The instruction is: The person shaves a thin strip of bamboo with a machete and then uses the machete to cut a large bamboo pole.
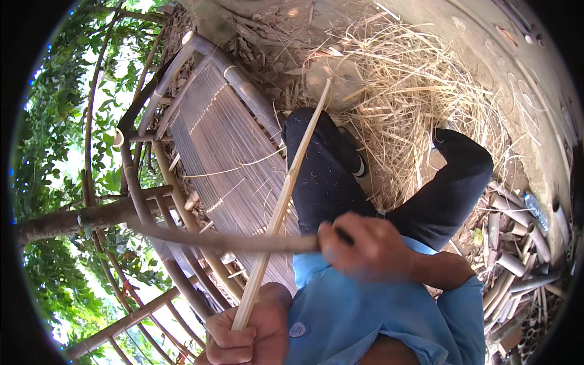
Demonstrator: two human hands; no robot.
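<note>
My left hand [249, 331] is closed around the lower end of a long pale bamboo strip [281, 204], which slants up and away across my left thigh and tapers to a point. In my right hand [371, 249] is a long knife [243, 241] with a slightly curved, dull blade. Its blade points left and crosses the strip above my left hand; whether the edge touches the strip I cannot tell. Motion blurs the right hand a little, and its fingers hide most of the handle.
A slatted bamboo bench [225, 140] stands on the left, with a bamboo railing [140, 316] beyond it. Thin shavings [420, 91] heap on the ground ahead. Cut bamboo pieces [511, 261] and a plastic bottle [535, 212] lie at the right, near a wall [523, 79].
</note>
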